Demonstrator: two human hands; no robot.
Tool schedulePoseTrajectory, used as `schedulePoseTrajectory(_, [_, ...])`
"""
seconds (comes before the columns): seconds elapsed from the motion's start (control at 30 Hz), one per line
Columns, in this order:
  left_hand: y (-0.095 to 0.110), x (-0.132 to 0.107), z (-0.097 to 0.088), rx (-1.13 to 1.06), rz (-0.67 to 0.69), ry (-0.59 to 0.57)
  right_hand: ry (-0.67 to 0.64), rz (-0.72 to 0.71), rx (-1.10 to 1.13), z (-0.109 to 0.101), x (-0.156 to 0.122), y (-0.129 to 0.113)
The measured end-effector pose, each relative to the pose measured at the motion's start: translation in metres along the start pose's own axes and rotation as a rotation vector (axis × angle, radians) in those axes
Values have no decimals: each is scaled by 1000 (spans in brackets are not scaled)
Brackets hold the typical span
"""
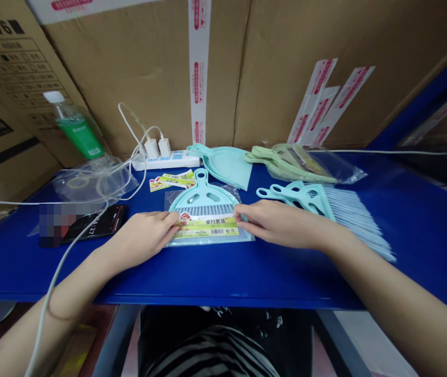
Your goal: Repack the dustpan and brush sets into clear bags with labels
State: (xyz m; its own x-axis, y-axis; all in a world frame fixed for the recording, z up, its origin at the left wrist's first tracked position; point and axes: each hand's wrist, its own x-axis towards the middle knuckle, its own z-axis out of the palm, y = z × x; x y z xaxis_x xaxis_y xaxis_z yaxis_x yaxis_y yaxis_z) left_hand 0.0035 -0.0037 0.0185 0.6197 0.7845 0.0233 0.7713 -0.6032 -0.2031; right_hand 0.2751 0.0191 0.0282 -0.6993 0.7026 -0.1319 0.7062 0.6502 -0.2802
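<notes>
Brush set (pixel 204 192) lies on the table (pixel 223 277), seemingly bagged, card (pixel 209 226) across it; left hand (pixel 148 233) and right hand (pixel 272 222) pinch the card's ends; loose brushes (pixel 359 220), pans (pixel 227 162) and spare cards (pixel 176 179) look unbagged.

Packaged dustpan (pixel 206 191): smooth moulded plastic, low sheen. Its bag (pixel 247 237): thin clear film, creased, glossy in spots. Label card (pixel 211 226) inside: printed paper or card, smooth. Loose brush bristles (pixel 359 217): fine, plastic-looking strands. Tabletop (pixel 207 275): smooth, soft sheen; metal or laminate, can't tell. Cardboard (pixel 144 68) behind: matt, brown. Phone screen (pixel 97 222): dark, glossy. Power strip (pixel 182 158): hard plastic.
</notes>
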Motion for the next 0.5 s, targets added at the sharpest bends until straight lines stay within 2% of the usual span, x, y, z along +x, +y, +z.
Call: schedulePoseTrajectory(0.5, [-2,-1,3,2,17,40,-4,14,-14,0,-1,-1])
